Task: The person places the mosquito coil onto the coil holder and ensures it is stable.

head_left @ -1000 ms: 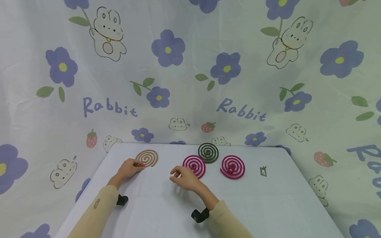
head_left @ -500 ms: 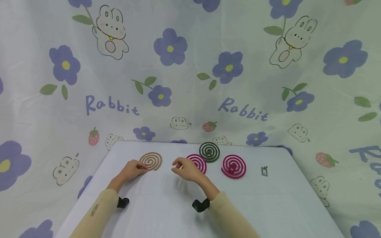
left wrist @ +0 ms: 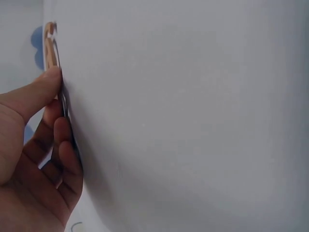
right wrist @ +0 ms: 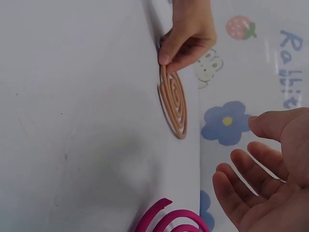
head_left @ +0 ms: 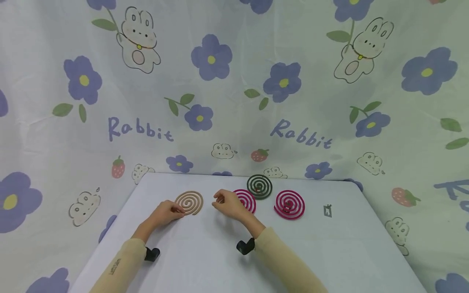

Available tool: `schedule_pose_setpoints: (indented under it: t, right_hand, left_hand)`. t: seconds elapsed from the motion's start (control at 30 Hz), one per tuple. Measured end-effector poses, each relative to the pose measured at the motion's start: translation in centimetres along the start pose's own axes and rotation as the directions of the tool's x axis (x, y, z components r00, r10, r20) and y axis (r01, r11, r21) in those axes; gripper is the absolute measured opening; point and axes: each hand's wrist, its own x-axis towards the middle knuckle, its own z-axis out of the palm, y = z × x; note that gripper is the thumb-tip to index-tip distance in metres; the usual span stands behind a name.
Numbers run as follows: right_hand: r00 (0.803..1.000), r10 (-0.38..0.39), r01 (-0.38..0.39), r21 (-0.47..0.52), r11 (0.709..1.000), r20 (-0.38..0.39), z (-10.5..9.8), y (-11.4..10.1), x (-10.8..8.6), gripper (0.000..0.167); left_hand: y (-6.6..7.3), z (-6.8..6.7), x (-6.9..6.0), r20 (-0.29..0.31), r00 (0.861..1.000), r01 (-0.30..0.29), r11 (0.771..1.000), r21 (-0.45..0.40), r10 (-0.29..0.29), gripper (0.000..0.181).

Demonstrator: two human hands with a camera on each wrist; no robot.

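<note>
My left hand (head_left: 165, 214) pinches the near left edge of a tan mosquito coil (head_left: 188, 202) low over the white table. In the left wrist view, the thumb lies on one face of the tan coil (left wrist: 50, 52), which shows almost edge-on. The right wrist view shows the coil (right wrist: 175, 99) as a slanted spiral below the left hand. My right hand (head_left: 228, 204) hovers to the right of it with fingers loosely bent and nothing held. Behind the right hand, a magenta mosquito coil (head_left: 248, 199) is partly hidden.
A dark green mosquito coil (head_left: 259, 187) lies at the back, and a second magenta coil (head_left: 289, 204) to the right. Dark bits sit at their centres. Further right is a small grey metal piece (head_left: 327, 211) with a cut-out. A printed cloth (head_left: 234, 101) hangs behind the table.
My left hand has brought the tan coil a little to the right and nearer. The right hand has moved slightly away from me, still holding nothing. The head view has shifted a little.
</note>
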Motion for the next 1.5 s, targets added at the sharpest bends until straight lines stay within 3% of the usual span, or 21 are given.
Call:
schedule_pose_setpoints:
  t: [0.13, 0.53, 0.83, 1.1, 1.5]
  right_hand:
    - [1.0, 0.001, -0.001, -0.013, 1.0, 0.013, 0.3, 0.2, 0.5, 0.029]
    - [0.999, 0.01, -0.008, -0.046, 0.999, 0.045, 1.2, 1.4, 1.8, 0.043]
    - [0.994, 0.033, -0.026, -0.068, 0.997, 0.109, 1.9, 1.6, 2.2, 0.05]
    - [0.988, 0.032, -0.012, -0.13, 0.991, 0.15, 2.9, 1.2, 2.6, 0.056]
    - [0.98, 0.046, -0.006, -0.203, 0.979, 0.195, 3.8, 1.3, 2.8, 0.066]
  left_hand:
    - [0.3, 0.1, -0.4, 0.008, 1.0, 0.004, 1.0, -0.016, -0.004, 0.007]
    - [0.1, 0.6, -1.1, 0.044, 0.997, -0.068, 0.997, -0.03, 0.07, 0.007]
    - [1.1, 0.4, -1.5, 0.065, 0.997, -0.04, 0.999, -0.027, 0.042, 0.007]
    - [0.7, 0.7, -1.8, 0.085, 0.996, -0.025, 1.0, -0.02, 0.026, 0.006]
    - [1.4, 0.8, -2.2, 0.106, 0.991, -0.073, 0.996, -0.047, 0.078, 0.005]
